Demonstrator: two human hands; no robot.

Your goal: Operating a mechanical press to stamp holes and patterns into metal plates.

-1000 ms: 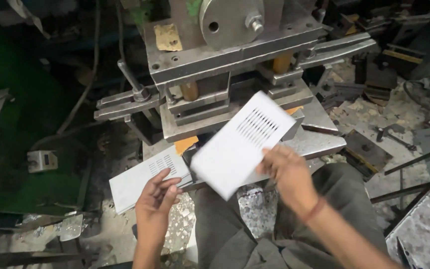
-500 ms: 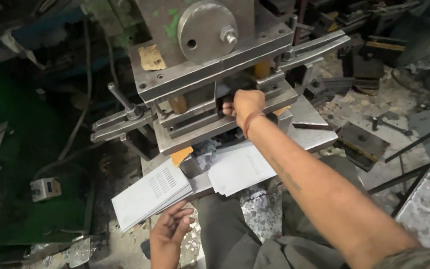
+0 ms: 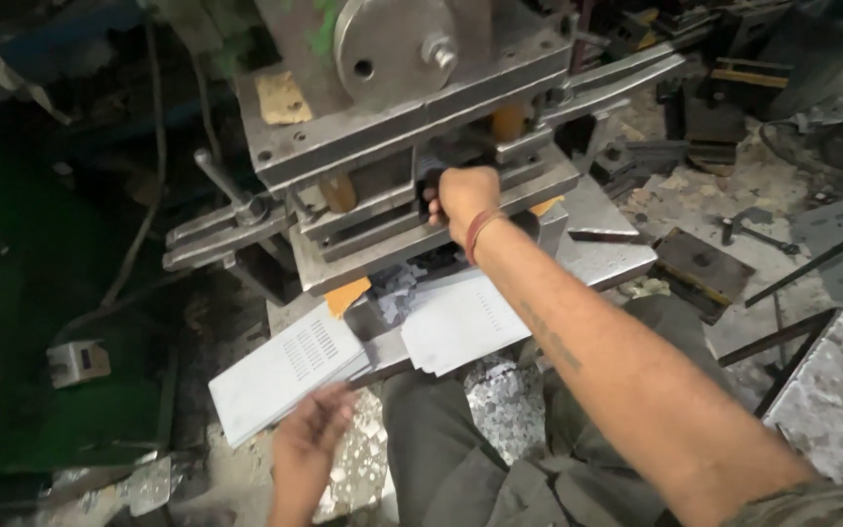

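Right hand (image 3: 462, 198) inside press (image 3: 412, 146) gap

A small grey metal block (image 3: 77, 361) is seen on the dark floor at the left, well apart from the machine. A flat dark steel plate (image 3: 704, 268) with a hole in it is laid on the gritty ground at the right, near a few loose tools (image 3: 753, 229). A speckled metal sheet (image 3: 836, 400) is propped at the lower right corner, crossed by thin dark rods (image 3: 768, 342).
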